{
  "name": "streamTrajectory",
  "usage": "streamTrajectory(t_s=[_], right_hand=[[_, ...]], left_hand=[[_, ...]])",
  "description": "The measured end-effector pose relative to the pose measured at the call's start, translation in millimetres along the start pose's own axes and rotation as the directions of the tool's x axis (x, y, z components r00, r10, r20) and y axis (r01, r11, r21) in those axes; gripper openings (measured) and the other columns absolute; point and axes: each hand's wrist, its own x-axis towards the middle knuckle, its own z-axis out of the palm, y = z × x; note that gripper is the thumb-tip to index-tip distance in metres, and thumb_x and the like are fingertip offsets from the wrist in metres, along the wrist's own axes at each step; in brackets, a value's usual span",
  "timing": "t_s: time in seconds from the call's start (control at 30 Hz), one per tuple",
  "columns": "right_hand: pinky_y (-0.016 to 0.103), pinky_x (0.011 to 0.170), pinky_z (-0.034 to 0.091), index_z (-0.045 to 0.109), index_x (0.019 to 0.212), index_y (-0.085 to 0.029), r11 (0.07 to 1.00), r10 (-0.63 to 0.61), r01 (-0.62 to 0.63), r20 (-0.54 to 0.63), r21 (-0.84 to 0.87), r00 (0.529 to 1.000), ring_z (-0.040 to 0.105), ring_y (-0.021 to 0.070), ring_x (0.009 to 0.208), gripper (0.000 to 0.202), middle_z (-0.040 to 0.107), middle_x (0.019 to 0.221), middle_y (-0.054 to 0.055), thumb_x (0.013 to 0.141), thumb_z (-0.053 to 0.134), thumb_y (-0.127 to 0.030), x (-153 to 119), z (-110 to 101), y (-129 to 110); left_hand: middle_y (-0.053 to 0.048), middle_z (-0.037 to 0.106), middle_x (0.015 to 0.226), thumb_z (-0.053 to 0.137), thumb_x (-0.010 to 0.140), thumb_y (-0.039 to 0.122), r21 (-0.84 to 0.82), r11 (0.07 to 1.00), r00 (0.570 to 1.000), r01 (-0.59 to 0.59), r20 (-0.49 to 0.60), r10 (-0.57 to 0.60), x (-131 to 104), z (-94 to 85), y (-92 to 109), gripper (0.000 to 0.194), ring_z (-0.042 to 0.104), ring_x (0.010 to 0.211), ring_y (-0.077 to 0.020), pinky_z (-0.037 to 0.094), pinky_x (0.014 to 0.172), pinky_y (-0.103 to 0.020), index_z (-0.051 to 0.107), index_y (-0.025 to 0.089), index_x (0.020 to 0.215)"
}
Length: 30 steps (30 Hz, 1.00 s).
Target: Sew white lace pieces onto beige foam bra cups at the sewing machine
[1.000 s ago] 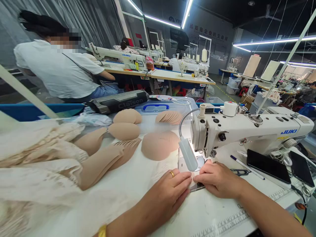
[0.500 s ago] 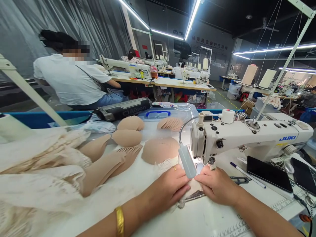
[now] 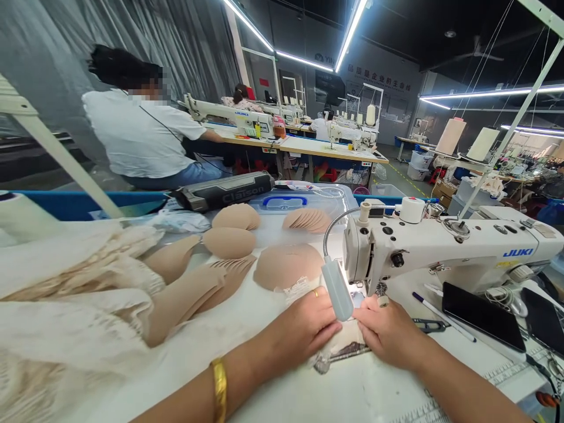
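Note:
My left hand lies at the sewing machine's needle area, fingers together and pressing on a pale cream piece of fabric. On the other side, my right hand is closed with its thumb and fingers on the same fabric. A grey lamp head on a bendy neck hangs in front of the needle and hides part of the fingertips and the stitching spot. The white sewing machine stands just beyond my right hand. A lacy edge shows beyond my left hand.
Beige moulded cups lie in stacks behind my left hand. Cream lace fabric is heaped at the left. A pen, thread snips and a phone lie at the right. A co-worker sits ahead.
The whole view has shifted slightly to the right. Both hands stay at the needle area on the fabric, with hardly any movement. The co-worker leans a little differently.

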Motion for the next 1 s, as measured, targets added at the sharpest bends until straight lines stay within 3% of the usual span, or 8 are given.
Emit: streamTrajectory(t_s=[0.33, 0.73, 0.83, 0.9, 0.93, 1.0], right_hand=[[0.031, 0.066, 0.037, 0.065, 0.096, -0.022, 0.999, 0.014, -0.014, -0.007, 0.036, 1.000, 0.051, 0.0222, 0.079, 0.020, 0.058, 0.084, 0.003, 0.092, 0.053, -0.007, 3, -3, -2], [0.033, 0.074, 0.043, 0.069, 0.109, -0.024, 0.999, -0.009, 0.013, -0.082, 0.045, 0.997, 0.055, 0.0232, 0.082, 0.025, 0.065, 0.091, 0.005, 0.098, 0.053, -0.008, -1, 10, 11], [0.034, 0.078, 0.045, 0.070, 0.109, -0.025, 0.999, -0.013, 0.017, -0.107, 0.038, 0.994, 0.056, 0.0235, 0.082, 0.025, 0.066, 0.092, 0.005, 0.097, 0.054, -0.010, 0, 13, 11], [0.034, 0.079, 0.046, 0.070, 0.108, -0.026, 0.999, -0.016, 0.020, -0.123, 0.036, 0.992, 0.058, 0.0239, 0.084, 0.025, 0.067, 0.092, 0.005, 0.097, 0.055, -0.011, 1, 17, 13], [0.034, 0.079, 0.047, 0.071, 0.108, -0.026, 0.999, -0.015, 0.020, -0.133, 0.035, 0.991, 0.059, 0.0242, 0.085, 0.024, 0.068, 0.093, 0.005, 0.097, 0.055, -0.011, 2, 20, 14], [0.034, 0.078, 0.047, 0.071, 0.108, -0.026, 0.999, -0.014, 0.019, -0.147, 0.030, 0.989, 0.060, 0.0246, 0.087, 0.023, 0.069, 0.094, 0.005, 0.095, 0.057, -0.012, 3, 26, 19]], left_hand=[[-0.005, 0.072, 0.089, 0.047, 0.103, 0.018, 0.109, 0.994, 1.000, -0.007, 0.028, 0.004, 8, 3.0, -8, 0.026, 0.060, 0.082, -0.0229, 0.048, 0.075, -0.036, 0.068, 0.022, 0.089], [-0.005, 0.070, 0.089, 0.056, 0.097, 0.020, 0.208, 0.976, 0.998, 0.061, 0.000, -0.063, 4, 13.1, -16, 0.019, 0.060, 0.085, -0.0249, 0.046, 0.077, -0.038, 0.066, 0.023, 0.082], [-0.005, 0.069, 0.086, 0.056, 0.095, 0.021, 0.253, 0.963, 0.994, 0.097, -0.075, -0.081, 4, 5.4, -4, 0.019, 0.059, 0.081, -0.0258, 0.045, 0.077, -0.041, 0.063, 0.023, 0.079], [-0.003, 0.067, 0.083, 0.048, 0.099, 0.018, 0.270, 0.952, 0.979, 0.141, -0.181, -0.094, 2, -2.9, 8, 0.022, 0.059, 0.078, -0.0244, 0.046, 0.075, -0.039, 0.061, 0.023, 0.081], [-0.003, 0.066, 0.083, 0.045, 0.101, 0.017, 0.257, 0.951, 0.957, 0.171, -0.274, -0.098, 1, -7.2, 14, 0.023, 0.059, 0.077, -0.0234, 0.046, 0.074, -0.038, 0.060, 0.023, 0.084], [-0.002, 0.067, 0.087, 0.045, 0.104, 0.022, 0.178, 0.959, 0.866, 0.222, -0.487, -0.111, 1, -15.4, 26, 0.019, 0.061, 0.079, -0.0227, 0.050, 0.075, -0.037, 0.060, 0.025, 0.092]])
